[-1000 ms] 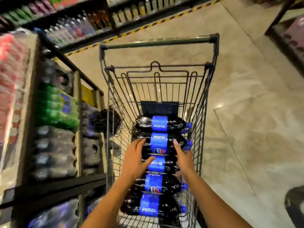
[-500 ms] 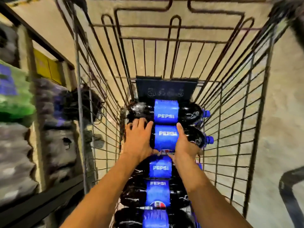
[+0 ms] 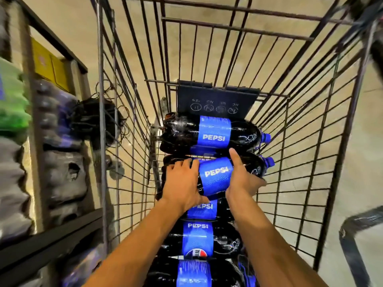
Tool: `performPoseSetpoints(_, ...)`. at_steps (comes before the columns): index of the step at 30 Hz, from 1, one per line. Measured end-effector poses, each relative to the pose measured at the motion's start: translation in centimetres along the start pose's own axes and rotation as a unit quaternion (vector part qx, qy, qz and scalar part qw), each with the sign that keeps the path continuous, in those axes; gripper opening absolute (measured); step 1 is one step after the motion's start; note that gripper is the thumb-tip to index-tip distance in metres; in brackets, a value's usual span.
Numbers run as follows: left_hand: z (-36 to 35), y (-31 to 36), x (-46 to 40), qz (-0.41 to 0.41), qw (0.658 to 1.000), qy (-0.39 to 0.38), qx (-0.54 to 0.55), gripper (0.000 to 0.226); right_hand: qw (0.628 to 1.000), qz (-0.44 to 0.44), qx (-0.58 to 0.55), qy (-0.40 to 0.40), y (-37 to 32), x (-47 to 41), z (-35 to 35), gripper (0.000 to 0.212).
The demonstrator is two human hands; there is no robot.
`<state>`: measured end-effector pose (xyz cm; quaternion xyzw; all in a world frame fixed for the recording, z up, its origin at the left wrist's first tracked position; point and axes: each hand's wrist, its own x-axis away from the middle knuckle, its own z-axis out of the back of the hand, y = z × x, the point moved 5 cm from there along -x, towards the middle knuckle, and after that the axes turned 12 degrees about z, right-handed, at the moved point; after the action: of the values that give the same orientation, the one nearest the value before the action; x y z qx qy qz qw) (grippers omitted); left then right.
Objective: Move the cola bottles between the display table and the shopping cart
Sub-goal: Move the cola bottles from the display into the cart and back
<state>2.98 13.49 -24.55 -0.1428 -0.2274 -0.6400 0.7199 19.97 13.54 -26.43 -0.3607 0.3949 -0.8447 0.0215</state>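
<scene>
Both hands have closed in since a second ago: left hand (image 3: 182, 184) and right hand (image 3: 241, 179) now clasp the second-farthest cola bottle (image 3: 216, 177) in the shopping cart (image 3: 310, 125), fingers wrapped round it; it appears tilted, probably lifting out

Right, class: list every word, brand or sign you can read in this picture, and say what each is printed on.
"PEPSI": far bottle label.
"PEPSI": held bottle, gripped by the left hand and right hand.
"PEPSI": third bottle, partly covered.
"PEPSI": fourth bottle.
Black plaque: upside down, too small to read.
</scene>
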Motion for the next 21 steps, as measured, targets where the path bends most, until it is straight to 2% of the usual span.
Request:
performPoseSetpoints(3,0.4,0.4,1.7,0.038,0.999,-0.023,0.010,0.118,0.999,0.018,-0.015,-0.048,-1.3,1.3,1.1,0.128)
performPoseSetpoints(6,2.0,0.7,5.8,0.074,0.996,-0.034,0.042,0.113,0.995,0.050,0.039,-0.074,-2.4,2.4,3.0,0.141)
performPoseSetpoints(9,4.3,0.9,10.5,0.106,0.991,0.012,0.079,0.107,0.981,0.101,0.118,-0.113,-6.6,6.6,6.4,0.124)
performPoseSetpoints(11,6.5,1.5,13.7,0.119,0.988,0.038,0.092,0.110,0.973,0.144,0.128,-0.127,-9.0,8.6,8.9,0.118)
performPoseSetpoints(15,11.6,2.4,20.6,0.177,0.967,0.124,0.134,0.108,0.948,0.238,0.133,-0.164,-13.4,13.0,12.9,0.116)
performPoseSetpoints(21,19.5,5.4,31.0,0.260,0.936,0.193,0.138,0.105,0.897,0.326,0.103,-0.281,-20.8,20.1,19.2,0.116)
